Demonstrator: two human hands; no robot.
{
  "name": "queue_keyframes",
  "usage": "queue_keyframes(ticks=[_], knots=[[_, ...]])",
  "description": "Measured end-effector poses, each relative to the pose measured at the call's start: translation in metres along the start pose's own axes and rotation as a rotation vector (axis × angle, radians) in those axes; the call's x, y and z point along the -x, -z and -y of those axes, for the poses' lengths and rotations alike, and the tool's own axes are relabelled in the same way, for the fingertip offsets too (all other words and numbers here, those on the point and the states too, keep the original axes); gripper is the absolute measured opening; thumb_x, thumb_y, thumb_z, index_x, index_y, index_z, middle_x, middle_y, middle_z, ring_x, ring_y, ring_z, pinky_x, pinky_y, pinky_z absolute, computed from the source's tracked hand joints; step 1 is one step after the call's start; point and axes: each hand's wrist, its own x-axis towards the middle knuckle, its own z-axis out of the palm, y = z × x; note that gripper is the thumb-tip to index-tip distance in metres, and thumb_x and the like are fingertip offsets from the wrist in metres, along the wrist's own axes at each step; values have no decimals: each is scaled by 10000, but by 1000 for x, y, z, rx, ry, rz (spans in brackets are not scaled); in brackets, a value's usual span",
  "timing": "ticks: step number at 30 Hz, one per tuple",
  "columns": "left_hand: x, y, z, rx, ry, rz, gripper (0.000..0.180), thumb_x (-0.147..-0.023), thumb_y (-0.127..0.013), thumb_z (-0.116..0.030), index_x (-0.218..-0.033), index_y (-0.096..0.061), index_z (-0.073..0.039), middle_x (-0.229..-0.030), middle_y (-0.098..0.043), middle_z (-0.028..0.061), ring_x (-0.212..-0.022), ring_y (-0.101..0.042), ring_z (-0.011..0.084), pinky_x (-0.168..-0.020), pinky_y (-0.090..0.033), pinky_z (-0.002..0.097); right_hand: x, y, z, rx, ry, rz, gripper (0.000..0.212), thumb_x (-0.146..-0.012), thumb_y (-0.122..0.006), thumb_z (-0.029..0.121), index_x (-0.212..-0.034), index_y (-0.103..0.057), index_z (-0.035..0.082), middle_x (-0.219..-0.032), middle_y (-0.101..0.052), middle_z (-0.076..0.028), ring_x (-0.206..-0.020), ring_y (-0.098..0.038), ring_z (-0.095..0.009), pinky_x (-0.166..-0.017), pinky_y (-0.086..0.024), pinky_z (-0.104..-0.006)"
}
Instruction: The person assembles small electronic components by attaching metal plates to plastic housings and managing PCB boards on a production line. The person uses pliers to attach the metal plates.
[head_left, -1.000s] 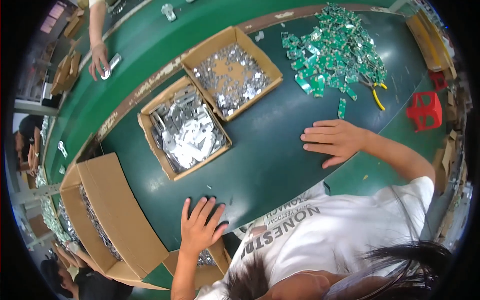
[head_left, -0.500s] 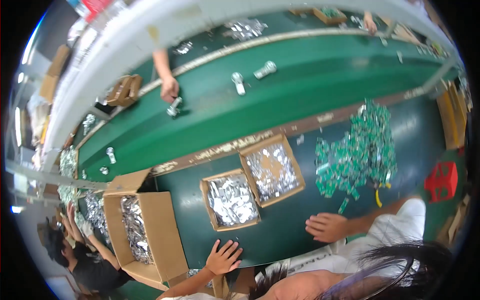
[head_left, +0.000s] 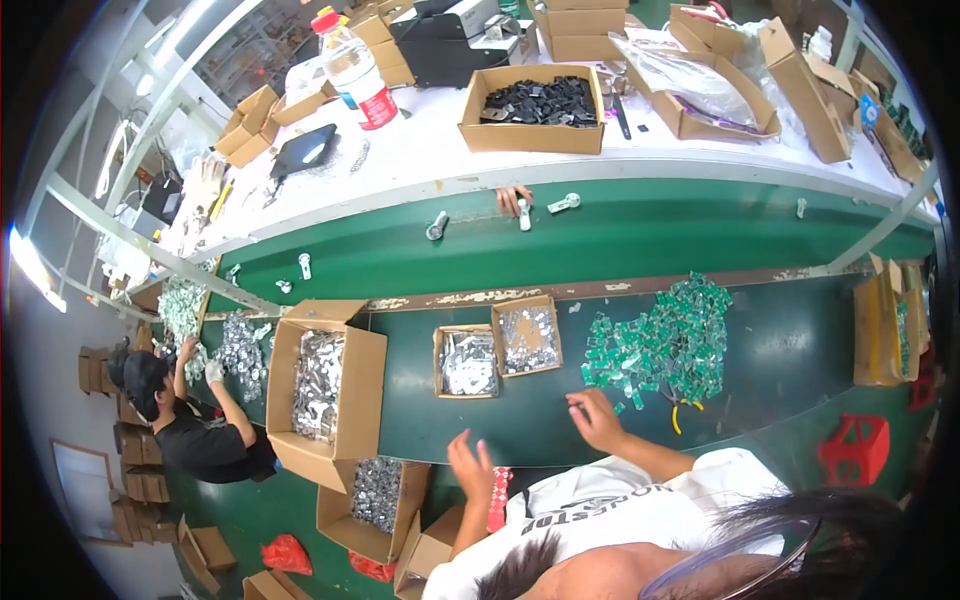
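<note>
My left hand (head_left: 470, 465) is raised at the near table edge, its fingers apart and holding nothing. My right hand (head_left: 597, 422) hovers over the dark green tabletop, fingers extended and empty, just short of a spread heap of small green circuit boards (head_left: 690, 340). Yellow-handled pliers (head_left: 682, 413) lie at the heap's near side. Ahead of my hands stand two shallow cardboard boxes: one of silvery metal pieces (head_left: 468, 365), the other of smaller shiny pieces (head_left: 522, 338). Left of them is a tall open carton (head_left: 360, 390) of metal parts.
Beyond the table runs a green conveyor belt (head_left: 380, 262) with several small white-and-metal parts; another person's hand (head_left: 512, 200) touches one. A shelf above holds a box of black parts (head_left: 540, 138) and a bottle (head_left: 352, 75). A co-worker (head_left: 205, 440) stands left; a red stool (head_left: 855, 450) is right.
The view has tilted up, bringing the shelf into sight. My left hand has lifted from its flatter pose by the edge; my right hand has moved nearer the circuit boards.
</note>
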Motion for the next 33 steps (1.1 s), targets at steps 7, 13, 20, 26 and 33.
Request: queue_keyframes(ticks=[7, 13, 20, 26, 33], knots=[[-226, 72, -144, 246, -499, -329, 160, -831, -562, 32, -989, -580, 15, -940, -578, 150, -864, -564, 290, -758, -462, 375, -134, 77, 88, 164, 658, -143, 275, -733, -661, -28, -991, -576, 16, -821, -593, -120, -712, -582, -262, -584, -466, -352], [-430, 93, -206, 121, -670, -639, 985, -742, -749, -377, -1437, -149, -21, -1348, -356, 286, -1235, -381, 404, -1010, -310, 483, -325, 79, 251, 966, 823, -296, 169, -675, -649, 73, -840, -630, 43, -872, -599, -102, -785, -558, -203, -625, -435, -289], [-483, 81, -196, -27, -399, -339, 1023, -731, -735, -439, -1468, -95, -130, -853, -650, 97, -825, -619, 288, -845, -367, 422, -434, 81, 262, 1334, 534, 481, 103, -712, -621, 59, -810, -645, 82, -812, -642, -106, -805, -579, -253, -811, -313, -426], [-485, 73, -196, 186, -575, -515, 923, -762, -735, -287, -1437, -153, -50, -985, -596, 193, -842, -592, 336, -798, -422, 437, -434, 63, 242, 1226, 446, 440, 131, -696, -595, 2, -789, -637, 83, -756, -664, -108, -698, -659, -278, -869, -333, -454], [-452, 52, -216, -460, -815, -458, 116, -787, -552, -71, -886, -599, -109, -828, -580, 19, -579, -624, 246, -476, -499, 364, -449, 67, 225, 1099, 363, 387, 150, -695, -595, 2, -812, -640, 85, -775, -666, -101, -747, -660, -272, -841, -344, -443]])
